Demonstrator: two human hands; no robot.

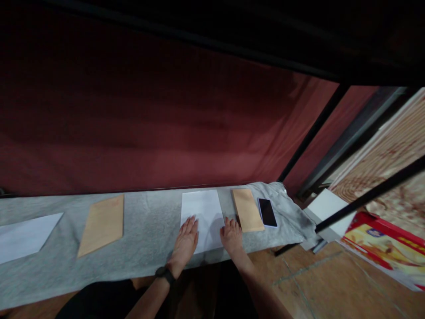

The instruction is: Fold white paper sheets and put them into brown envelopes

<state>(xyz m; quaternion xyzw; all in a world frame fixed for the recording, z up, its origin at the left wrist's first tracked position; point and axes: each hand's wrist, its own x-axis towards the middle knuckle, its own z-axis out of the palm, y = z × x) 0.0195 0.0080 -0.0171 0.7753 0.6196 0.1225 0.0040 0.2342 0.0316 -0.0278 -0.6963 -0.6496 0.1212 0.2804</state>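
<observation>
A white sheet of paper (pixel 203 208) lies flat on the grey cloth, straight in front of me. My left hand (pixel 186 239) rests palm down on its left edge, fingers stretched out; a dark watch sits on that wrist. At the right edge of the paper lies my right hand (pixel 231 235), also flat, with its fingers extended. Just right of that hand is a brown envelope (pixel 247 210). Beyond it lies a phone (pixel 267 212) with a dark screen. A second brown envelope (pixel 104 223) lies further left.
The grey cloth (pixel 149 226) covers a long narrow surface against a dark red panel (pixel 166 146). More white paper (pixel 26 235) lies at the far left. On the right, black bars (pixel 314 133) slant past a red and yellow box (pixel 388 248) on the tiled floor (pixel 308 279).
</observation>
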